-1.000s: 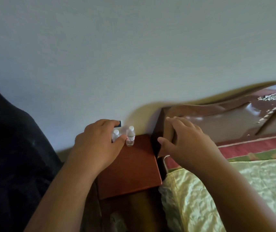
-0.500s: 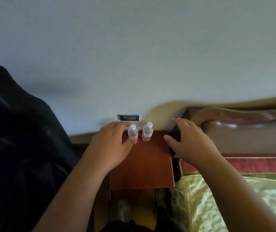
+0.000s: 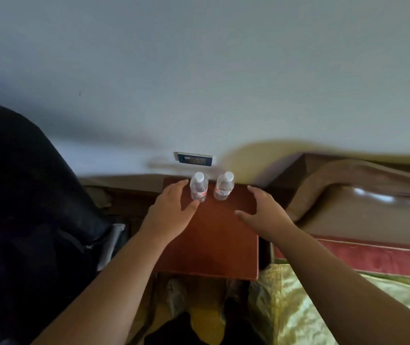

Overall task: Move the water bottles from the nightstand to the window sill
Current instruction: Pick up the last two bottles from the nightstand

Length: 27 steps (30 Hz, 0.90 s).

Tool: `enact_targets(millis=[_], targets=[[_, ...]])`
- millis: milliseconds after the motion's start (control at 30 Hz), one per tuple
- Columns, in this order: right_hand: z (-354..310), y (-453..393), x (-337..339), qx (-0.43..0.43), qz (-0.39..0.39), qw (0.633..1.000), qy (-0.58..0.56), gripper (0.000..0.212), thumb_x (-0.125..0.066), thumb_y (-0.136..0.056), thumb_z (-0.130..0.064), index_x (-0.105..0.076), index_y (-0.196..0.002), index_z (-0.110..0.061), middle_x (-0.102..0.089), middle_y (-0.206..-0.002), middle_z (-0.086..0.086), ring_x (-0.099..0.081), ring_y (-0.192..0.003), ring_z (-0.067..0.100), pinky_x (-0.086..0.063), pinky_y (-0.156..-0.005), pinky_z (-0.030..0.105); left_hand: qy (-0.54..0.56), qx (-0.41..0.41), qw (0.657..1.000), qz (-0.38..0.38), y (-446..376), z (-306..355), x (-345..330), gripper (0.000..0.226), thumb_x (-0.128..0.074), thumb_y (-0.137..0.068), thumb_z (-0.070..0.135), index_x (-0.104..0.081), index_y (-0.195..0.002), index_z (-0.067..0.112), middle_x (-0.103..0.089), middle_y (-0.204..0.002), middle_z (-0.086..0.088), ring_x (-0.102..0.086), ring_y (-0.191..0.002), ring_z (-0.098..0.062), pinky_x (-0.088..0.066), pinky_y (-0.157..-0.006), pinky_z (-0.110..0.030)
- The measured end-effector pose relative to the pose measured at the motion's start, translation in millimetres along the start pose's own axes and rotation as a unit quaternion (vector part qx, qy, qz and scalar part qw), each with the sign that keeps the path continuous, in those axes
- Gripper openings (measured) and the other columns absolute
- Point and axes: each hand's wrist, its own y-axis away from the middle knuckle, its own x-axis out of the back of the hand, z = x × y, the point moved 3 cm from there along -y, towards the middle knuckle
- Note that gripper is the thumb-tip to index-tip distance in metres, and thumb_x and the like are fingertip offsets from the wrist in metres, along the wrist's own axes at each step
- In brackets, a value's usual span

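My left hand is spread wide, fingers and thumb cupping around the left bottle with the thumb tip at its base, gripping nothing. Both bottles stand upright at the far edge of the nightstand, the right bottle just beside the first. My right hand hovers open to the right of it, apart, fingers relaxed.

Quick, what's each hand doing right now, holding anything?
Left hand: open, fingers spread around the left water bottle, not gripping it yet.
Right hand: open, holding nothing, short of the right water bottle.
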Motion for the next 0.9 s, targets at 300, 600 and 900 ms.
enact_targets(millis=[300, 600, 900], targets=[[45.9, -69.0, -46.0, -0.069, -0.011, 0.992, -0.107, 0.103, -0.084, -0.071, -0.053, -0.028, -0.155, -0.028, -0.041, -0.154, 0.003, -0.041, -0.139, 0.02, -0.043, -0.108, 0.043, 0.161, 0.063, 0.985, 0.01, -75.6, -37.8, -64.4, 0.063, -0.064, -0.075, 0.061, -0.044, -0.132, 0.043, -0.047, -0.111, 0.032, -0.049, -0.106, 0.0, -0.041, -0.081, -0.019], [43.4, -131.8, -71.8, -0.037, -0.02, 0.99, -0.133, 0.109, -0.087, -0.07, -0.038, -0.023, -0.157, -0.028, -0.035, -0.157, 0.005, -0.038, -0.141, 0.022, -0.039, -0.11, 0.04, 0.143, 0.04, 0.989, 0.009, -121.5, -60.1, -96.3, 0.063, -0.083, -0.077, 0.021, -0.051, -0.128, 0.04, -0.053, -0.1, 0.034, -0.053, -0.089, 0.015, -0.04, -0.076, -0.006], [38.3, -162.3, -94.3, 0.038, -0.001, 0.994, -0.107, 0.085, -0.085, -0.073, -0.031, -0.033, -0.14, -0.024, -0.059, -0.12, -0.003, -0.059, -0.109, 0.018, -0.044, -0.083, 0.028, 0.036, 0.028, 0.998, -0.031, -155.4, -62.0, -120.2, 0.079, -0.082, -0.079, 0.021, -0.044, -0.146, 0.034, -0.045, -0.147, -0.001, -0.046, -0.134, -0.021, -0.04, -0.105, -0.032]])
